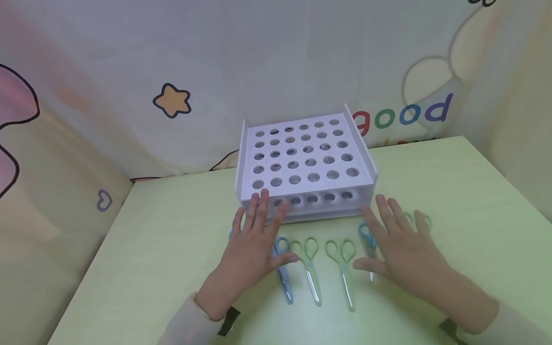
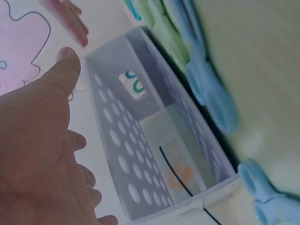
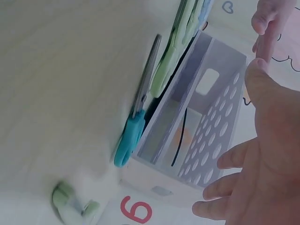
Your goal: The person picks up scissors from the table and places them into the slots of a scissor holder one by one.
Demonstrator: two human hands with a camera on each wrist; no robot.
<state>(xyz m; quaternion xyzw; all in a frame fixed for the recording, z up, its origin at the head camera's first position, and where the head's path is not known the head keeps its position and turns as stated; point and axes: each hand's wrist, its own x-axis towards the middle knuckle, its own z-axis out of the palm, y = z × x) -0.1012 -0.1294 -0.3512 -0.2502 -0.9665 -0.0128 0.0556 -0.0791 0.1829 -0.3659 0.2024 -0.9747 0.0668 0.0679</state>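
Observation:
My left hand (image 1: 250,251) is held with fingers spread over the left part of a row of scissors, its fingertips overlapping the front of a white rack with round holes (image 1: 302,153). My right hand (image 1: 403,249) is spread likewise on the right side. Between the hands lie blue scissors (image 1: 283,275), green scissors (image 1: 311,273) and a second green pair (image 1: 345,275). Teal scissors (image 3: 131,136) with a bare metal blade lie beside the right hand, partly covered by it in the head view. Neither hand grips anything.
Behind my left hand, a blue handle (image 2: 265,192) shows in the left wrist view. Past my right hand lies a green handle (image 3: 70,206), mostly hidden in the head view. A printed curtain (image 1: 276,57) hangs behind the pale green table (image 1: 181,230).

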